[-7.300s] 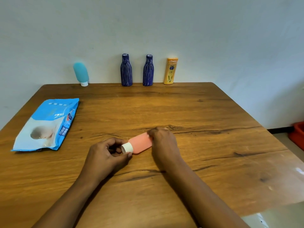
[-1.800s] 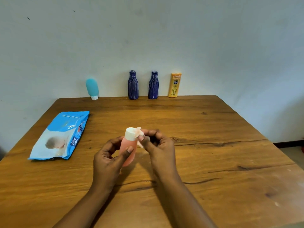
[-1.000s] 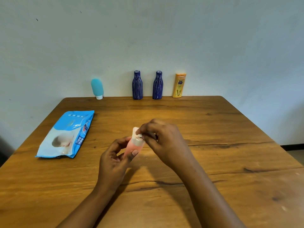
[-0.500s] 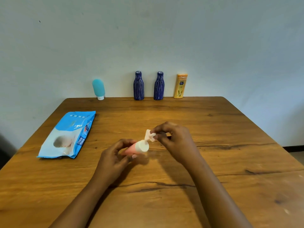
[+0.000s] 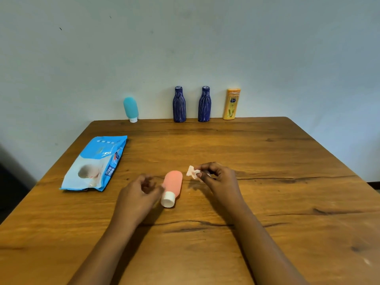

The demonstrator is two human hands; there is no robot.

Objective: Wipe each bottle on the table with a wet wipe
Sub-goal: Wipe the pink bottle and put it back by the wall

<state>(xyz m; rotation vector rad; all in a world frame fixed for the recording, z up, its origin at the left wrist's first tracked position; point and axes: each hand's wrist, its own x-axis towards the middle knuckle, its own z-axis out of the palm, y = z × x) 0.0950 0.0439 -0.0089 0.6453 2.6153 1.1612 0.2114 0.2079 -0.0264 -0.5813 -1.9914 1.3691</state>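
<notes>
A worn wooden table (image 5: 277, 153), its grain cracked and knotted, stands with its far edge against a plain pale wall (image 5: 185, 48) under soft, even light; deep shadow lies beyond the table's left side.

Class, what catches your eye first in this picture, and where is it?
A pink bottle lies on its side mid-table, with the right hand pinching a wet wipe beside it. A teal bottle, two dark blue bottles and a yellow bottle stand along the far edge; a wipes pack lies left.
</notes>
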